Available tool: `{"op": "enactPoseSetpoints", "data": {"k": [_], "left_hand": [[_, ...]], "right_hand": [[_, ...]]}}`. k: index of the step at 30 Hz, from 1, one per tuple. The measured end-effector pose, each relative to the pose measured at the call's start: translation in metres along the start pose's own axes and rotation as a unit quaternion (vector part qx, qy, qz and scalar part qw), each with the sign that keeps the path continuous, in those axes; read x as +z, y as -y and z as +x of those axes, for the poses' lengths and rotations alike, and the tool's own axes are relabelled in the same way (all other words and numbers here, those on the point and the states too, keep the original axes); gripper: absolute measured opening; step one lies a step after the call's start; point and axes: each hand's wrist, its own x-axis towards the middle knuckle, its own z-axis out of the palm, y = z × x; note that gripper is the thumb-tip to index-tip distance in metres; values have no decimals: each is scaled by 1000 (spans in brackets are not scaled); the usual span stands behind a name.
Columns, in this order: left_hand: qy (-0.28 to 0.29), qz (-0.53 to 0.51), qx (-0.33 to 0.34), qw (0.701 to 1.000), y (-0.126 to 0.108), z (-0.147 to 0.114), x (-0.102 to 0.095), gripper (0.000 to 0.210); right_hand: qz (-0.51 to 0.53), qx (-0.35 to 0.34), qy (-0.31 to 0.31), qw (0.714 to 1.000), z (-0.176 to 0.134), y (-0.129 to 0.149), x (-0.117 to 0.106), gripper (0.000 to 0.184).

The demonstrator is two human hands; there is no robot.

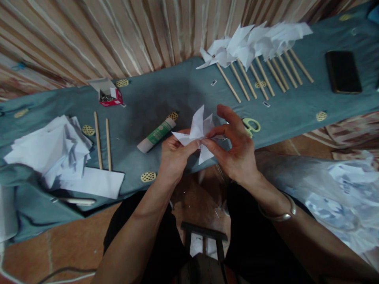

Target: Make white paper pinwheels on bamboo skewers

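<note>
A folded white paper pinwheel (196, 127) is held between both hands above the front edge of the cloth. My left hand (177, 154) grips it from the left, thumb pressed near its centre. From the right, my right hand (237, 148) pinches the centre with thumb and forefinger, its other fingers raised. Whether a pin sits between the fingertips is too small to make out. Left of the hands lies a glue stick (156, 135) with a green label. Close to my right hand are green-handled scissors (251, 126), partly hidden by it.
Finished pinwheels on wooden sticks (257, 43) lie in a row at the back right, near a black phone (343, 71). An open red box (110, 96) holds small metal pieces. At left are paper sheets (56, 146), two bare sticks (98, 140) and a pen (78, 201). Plastic bags (340, 201) lie at right.
</note>
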Motion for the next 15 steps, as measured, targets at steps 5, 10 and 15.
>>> {"op": "enactPoseSetpoints", "data": {"k": [5,10,15], "left_hand": [[-11,0,10,1000,0,1,0,22],[-16,8,12,1000,0,1,1,21],[-16,16,18,1000,3,2,0,22]], "right_hand": [[3,1,7,1000,0,0,-1,7],[-5,-10,14,1000,-1,0,-1,5],[-2,-21,14,1000,-1,0,0,4]]}}
